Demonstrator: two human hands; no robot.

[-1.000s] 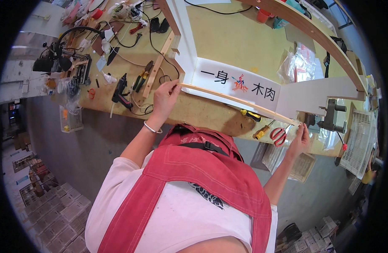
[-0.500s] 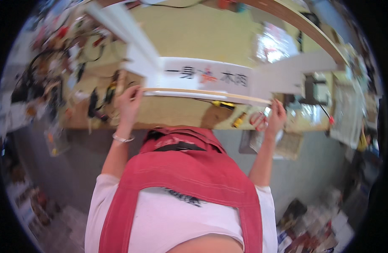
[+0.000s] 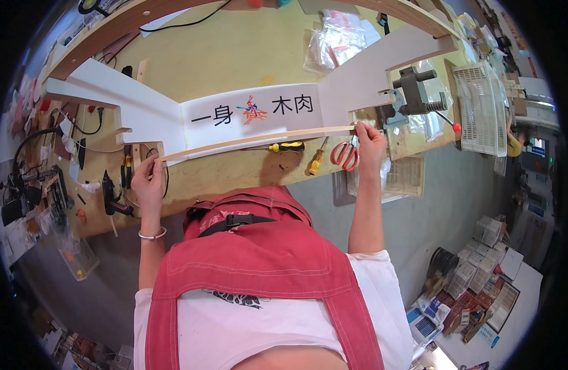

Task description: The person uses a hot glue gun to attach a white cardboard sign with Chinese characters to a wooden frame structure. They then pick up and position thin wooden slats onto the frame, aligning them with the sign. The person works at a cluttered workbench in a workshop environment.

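A thin wooden strip (image 3: 259,139) stretches between my two hands along the near edge of a white board (image 3: 191,111) printed with black characters and a colourful figure. My left hand (image 3: 149,184) pinches the strip's left end, at the near corner of the left white side panel (image 3: 142,105). Its right end is pinched by my right hand (image 3: 371,145), by the corner of the right side panel (image 3: 367,74). These panels join a curved wooden rail (image 3: 99,43) at the far side. Just beyond the strip's near side lie a black-and-yellow screwdriver (image 3: 288,147), a small yellow screwdriver (image 3: 316,163) and red-handled scissors (image 3: 344,156).
A grey metal clamp-like device (image 3: 413,92) with a red-knobbed lever stands at the right, near a white plastic basket (image 3: 481,111). Clear plastic bags (image 3: 339,40) lie farther back. A black glue gun (image 3: 111,196) and cables are at the left. The yellowish tabletop (image 3: 247,166) ends near my apron.
The view has swung and sharpened, showing more of the frame and the right side. Both hands still hold the strip, its left end now appearing lower in the picture.
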